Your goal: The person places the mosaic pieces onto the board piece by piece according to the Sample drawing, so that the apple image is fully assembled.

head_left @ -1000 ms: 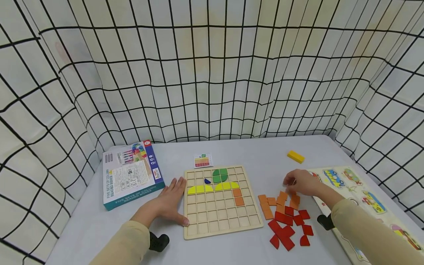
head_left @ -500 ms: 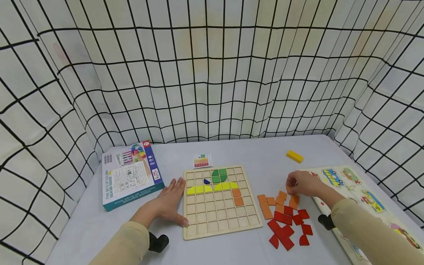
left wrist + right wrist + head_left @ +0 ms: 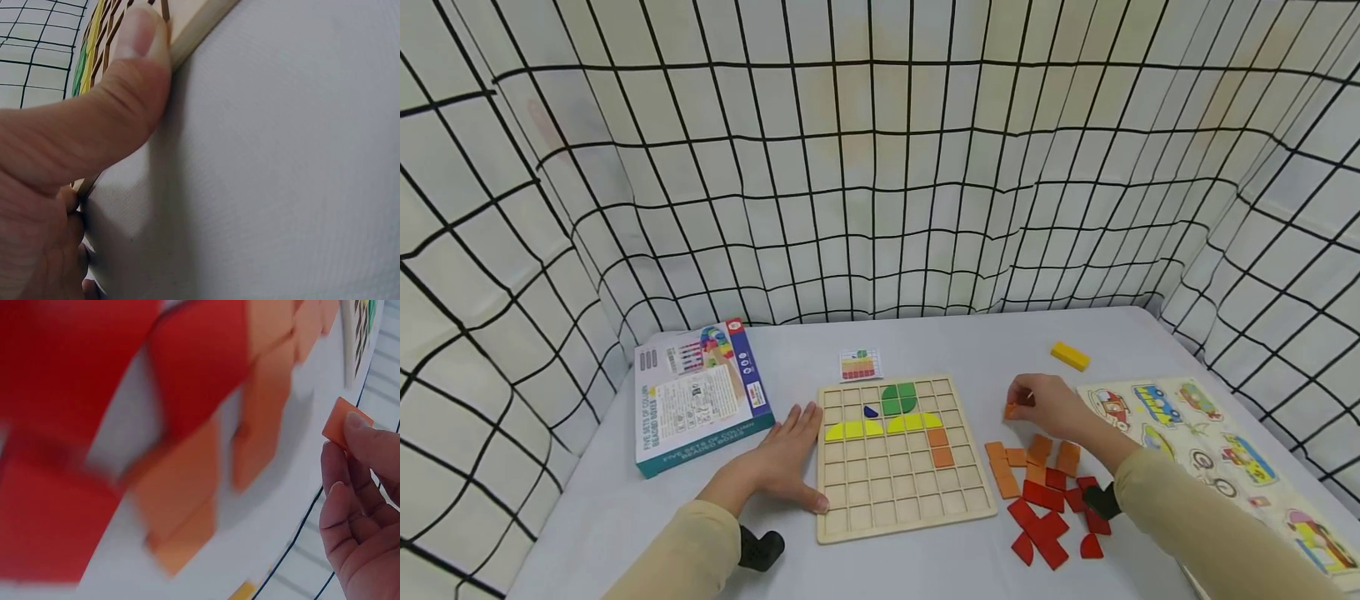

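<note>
A wooden grid board (image 3: 895, 492) lies mid-table, with green, yellow, blue and orange tiles set in its upper part. My left hand (image 3: 778, 462) rests at the board's left edge, fingers spread and straight. In the left wrist view its thumb (image 3: 134, 62) presses on the board's corner. Between thumb and fingers my right hand (image 3: 1045, 404) pinches a small orange square tile (image 3: 340, 422), held above the table right of the board. Beneath that hand lie loose orange tiles (image 3: 1002, 471) and, closer to me, loose red tiles (image 3: 1042, 495).
A small pattern card (image 3: 860, 364) lies behind the board. At left is a beaded-box carton (image 3: 700, 400). A yellow block (image 3: 1070, 356) sits at the back right. A picture puzzle board (image 3: 1217, 450) lies under my right forearm. Black netting (image 3: 872, 183) stands around the table.
My right hand has lifted away from the orange tiles and moved left toward the board, carrying an orange square tile. My left hand stays at the board's edge.
</note>
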Tool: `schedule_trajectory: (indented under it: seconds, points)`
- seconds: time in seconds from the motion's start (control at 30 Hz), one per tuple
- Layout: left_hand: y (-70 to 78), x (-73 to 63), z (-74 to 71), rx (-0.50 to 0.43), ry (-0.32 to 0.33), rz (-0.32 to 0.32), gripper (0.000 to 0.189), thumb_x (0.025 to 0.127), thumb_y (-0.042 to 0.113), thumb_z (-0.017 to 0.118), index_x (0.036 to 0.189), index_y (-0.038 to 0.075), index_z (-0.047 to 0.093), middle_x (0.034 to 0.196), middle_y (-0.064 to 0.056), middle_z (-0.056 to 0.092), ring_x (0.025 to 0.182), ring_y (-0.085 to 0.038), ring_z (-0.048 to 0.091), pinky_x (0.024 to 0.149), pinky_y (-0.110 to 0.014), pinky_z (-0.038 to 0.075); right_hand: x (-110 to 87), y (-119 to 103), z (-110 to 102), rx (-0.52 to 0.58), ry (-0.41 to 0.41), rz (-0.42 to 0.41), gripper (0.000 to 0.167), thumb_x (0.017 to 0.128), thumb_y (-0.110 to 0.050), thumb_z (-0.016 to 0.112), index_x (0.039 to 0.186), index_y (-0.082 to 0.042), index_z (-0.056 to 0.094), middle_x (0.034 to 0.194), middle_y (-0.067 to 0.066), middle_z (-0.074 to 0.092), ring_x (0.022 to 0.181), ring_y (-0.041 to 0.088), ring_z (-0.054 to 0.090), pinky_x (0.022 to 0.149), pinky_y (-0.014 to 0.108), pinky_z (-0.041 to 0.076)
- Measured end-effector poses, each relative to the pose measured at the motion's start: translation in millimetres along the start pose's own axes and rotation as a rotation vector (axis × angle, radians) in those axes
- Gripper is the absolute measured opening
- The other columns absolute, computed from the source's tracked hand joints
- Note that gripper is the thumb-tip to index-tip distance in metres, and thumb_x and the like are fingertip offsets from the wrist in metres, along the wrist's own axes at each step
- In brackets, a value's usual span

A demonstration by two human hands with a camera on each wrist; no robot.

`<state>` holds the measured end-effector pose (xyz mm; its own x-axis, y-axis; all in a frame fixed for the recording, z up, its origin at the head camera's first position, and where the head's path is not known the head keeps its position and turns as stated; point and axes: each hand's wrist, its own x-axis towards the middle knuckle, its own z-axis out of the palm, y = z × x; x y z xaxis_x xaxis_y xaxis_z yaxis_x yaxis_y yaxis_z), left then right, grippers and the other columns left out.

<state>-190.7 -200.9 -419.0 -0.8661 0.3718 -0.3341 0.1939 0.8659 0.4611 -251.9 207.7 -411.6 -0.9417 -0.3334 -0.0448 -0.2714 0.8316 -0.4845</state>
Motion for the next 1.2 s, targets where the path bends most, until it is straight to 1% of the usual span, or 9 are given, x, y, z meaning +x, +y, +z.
schedule_trajectory:
  seconds: [0.13,0.27,0.4,0.53,0.63,0.77,0.87,1.1,1.2]
  points:
    - [1.3,-0.3,-0.1,-0.003,-0.005,-0.002,0.134,0.068,0.044,0.094,0.161,-0.007,0.011,0.171,-0.026,0.005,0.158,-0.048,-0.002,0.127,-0.065,0.005,10.9,-25.3,14.6,0.049,-0.018,-0.043,0.011,0.091,-0.002,0.074,0.091,-0.009,0.066,0.089,0.002,0.064,0.085,0.017,0.058,0.078,0.032,0.056]
    - [1.2,0.0,-0.3,0.003,-0.004,-0.002,0.134,0.069,0.045,0.093,0.161,-0.007,0.011,0.171,-0.026,0.004,0.158,-0.048,-0.002,0.127,-0.065,0.005,18.7,-47.5,27.2,0.105,-0.045,-0.07,0.01,0.091,-0.006,0.075,0.091,-0.012,0.068,0.087,-0.001,0.063,0.084,0.015,0.056,0.074,0.026,0.053]
    - [2.4,-0.7,-0.5,0.0,-0.001,-0.004,0.134,0.068,0.044,0.094,0.161,-0.006,0.011,0.171,-0.026,0.005,0.158,-0.048,-0.001,0.127,-0.065,0.005,23.3,-63.7,37.0,0.16,-0.078,-0.118,0.006,0.092,-0.01,0.076,0.093,-0.012,0.071,0.089,-0.003,0.065,0.083,0.012,0.056,0.073,0.022,0.052]
    - [3.3,-1.3,-0.7,-0.002,0.003,-0.004,0.134,0.068,0.043,0.094,0.161,-0.006,0.012,0.171,-0.026,0.005,0.158,-0.048,-0.001,0.127,-0.065,0.005,25.7,-75.9,44.0,0.208,-0.113,-0.173,0.004,0.093,-0.008,0.074,0.096,-0.01,0.074,0.092,-0.001,0.07,0.081,0.01,0.059,0.074,0.021,0.054]
    - [3.5,-1.8,-1.1,0.0,0.003,-0.001,0.134,0.068,0.043,0.094,0.161,-0.007,0.012,0.171,-0.026,0.005,0.158,-0.048,-0.001,0.127,-0.065,0.005,27.4,-82.7,49.3,0.223,-0.139,-0.188,0.004,0.093,-0.008,0.074,0.097,-0.009,0.075,0.092,-0.001,0.072,0.08,0.009,0.06,0.074,0.02,0.054]
    - [3.2,-1.8,-1.1,0.002,0.0,0.001,0.134,0.068,0.044,0.094,0.161,-0.007,0.011,0.171,-0.026,0.005,0.158,-0.048,-0.001,0.127,-0.065,0.006,29.2,-87.0,55.0,0.198,-0.151,-0.196,0.004,0.092,-0.009,0.075,0.096,-0.01,0.077,0.093,-0.002,0.074,0.081,0.008,0.059,0.073,0.019,0.054]
    - [2.3,-1.5,-0.6,0.0,-0.003,-0.002,0.134,0.069,0.044,0.093,0.161,-0.006,0.011,0.171,-0.025,0.005,0.158,-0.048,-0.001,0.127,-0.065,0.006,30.0,-88.1,56.9,0.185,-0.15,-0.194,0.004,0.092,-0.009,0.075,0.095,-0.011,0.077,0.093,-0.003,0.074,0.081,0.008,0.058,0.074,0.019,0.053]
    - [-0.5,1.6,1.1,0.024,-0.001,-0.003,0.135,0.067,0.047,0.093,0.161,-0.007,0.011,0.171,-0.026,0.005,0.158,-0.047,0.0,0.127,-0.065,0.007,32.0,-87.3,61.1,0.167,-0.146,-0.24,0.003,0.092,-0.009,0.076,0.094,-0.008,0.078,0.093,-0.001,0.075,0.078,0.006,0.059,0.071,0.018,0.053]
    - [-0.7,1.6,1.1,0.02,-0.002,-0.003,0.135,0.067,0.047,0.093,0.161,-0.006,0.011,0.171,-0.025,0.005,0.158,-0.047,-0.001,0.127,-0.065,0.007,32.4,-87.2,62.2,0.163,-0.141,-0.233,0.004,0.092,-0.01,0.076,0.093,-0.009,0.079,0.094,-0.001,0.075,0.08,0.006,0.059,0.072,0.018,0.053]
